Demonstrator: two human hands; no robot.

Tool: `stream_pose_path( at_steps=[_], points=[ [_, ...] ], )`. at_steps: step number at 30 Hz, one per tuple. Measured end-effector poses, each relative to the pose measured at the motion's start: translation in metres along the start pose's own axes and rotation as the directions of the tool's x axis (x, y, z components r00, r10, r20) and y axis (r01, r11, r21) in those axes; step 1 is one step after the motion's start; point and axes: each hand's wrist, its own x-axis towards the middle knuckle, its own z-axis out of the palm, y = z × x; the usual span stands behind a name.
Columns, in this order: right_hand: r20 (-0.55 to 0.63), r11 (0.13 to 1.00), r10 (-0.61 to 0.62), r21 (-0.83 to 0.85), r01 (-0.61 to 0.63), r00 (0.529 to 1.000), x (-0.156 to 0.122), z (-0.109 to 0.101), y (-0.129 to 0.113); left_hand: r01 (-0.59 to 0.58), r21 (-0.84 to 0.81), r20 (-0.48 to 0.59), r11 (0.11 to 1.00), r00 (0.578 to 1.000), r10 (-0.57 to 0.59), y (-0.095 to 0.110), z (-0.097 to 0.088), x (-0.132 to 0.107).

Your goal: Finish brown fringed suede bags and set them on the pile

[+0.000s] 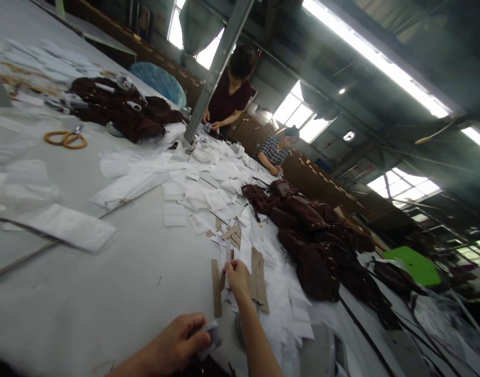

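Observation:
My left hand point(181, 340) is at the bottom centre, its fingers closed around a small grey-white wrapped piece point(212, 335) whose kind I cannot make out. Farther forward, my right hand point(239, 276) reaches over the table and pinches a narrow pale strip point(228, 254) among loose strips. A brown cardboard strip point(216, 288) lies just left of that hand, and more brown strips point(259, 280) lie to its right. Under my right forearm, a round grey object point(240, 327) is partly hidden.
White paper pieces point(196, 196) cover the table's middle. Dark brown leather bags point(311, 235) are heaped at right, others point(118, 104) at left behind orange-handled scissors point(67, 139). A metal post point(216, 68) rises from the table. Two people point(232, 94) work across it.

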Motion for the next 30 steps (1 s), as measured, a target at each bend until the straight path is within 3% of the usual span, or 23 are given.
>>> stream_pose_path(
  at_steps=[4,8,15,19,22,25,30],
  points=[
    [0.031,0.984,-0.024,0.176,0.018,0.999,-0.012,-0.011,0.006,0.003,-0.066,0.048,0.998,0.999,0.0,-0.001,-0.003,0.002],
    [-0.02,0.965,-0.032,0.26,0.036,0.999,-0.037,-0.036,0.017,-0.002,-0.177,0.002,0.984,1.0,0.002,-0.004,-0.005,0.005],
    [-0.052,0.909,-0.014,0.415,0.034,0.999,-0.124,-0.069,0.016,0.025,-0.423,-0.075,0.906,0.995,-0.063,-0.006,-0.013,0.007],
    [0.005,0.877,-0.055,0.479,0.046,0.998,-0.183,-0.071,-0.003,0.017,-0.477,-0.123,0.879,0.989,-0.086,-0.01,-0.015,0.005],
    [-0.096,0.914,-0.062,0.394,0.095,0.993,-0.21,-0.067,-0.014,0.006,-0.456,-0.145,0.89,0.986,-0.08,-0.009,-0.01,0.002],
    [-0.139,0.932,-0.054,0.349,0.1,0.989,-0.22,-0.059,-0.019,-0.018,-0.391,-0.177,0.92,0.983,-0.056,-0.005,-0.001,-0.002],
    [-0.039,0.907,-0.064,0.416,0.074,0.997,-0.213,-0.049,-0.022,-0.051,-0.267,-0.156,0.962,0.988,0.009,0.0,0.012,-0.008]
  ],
)
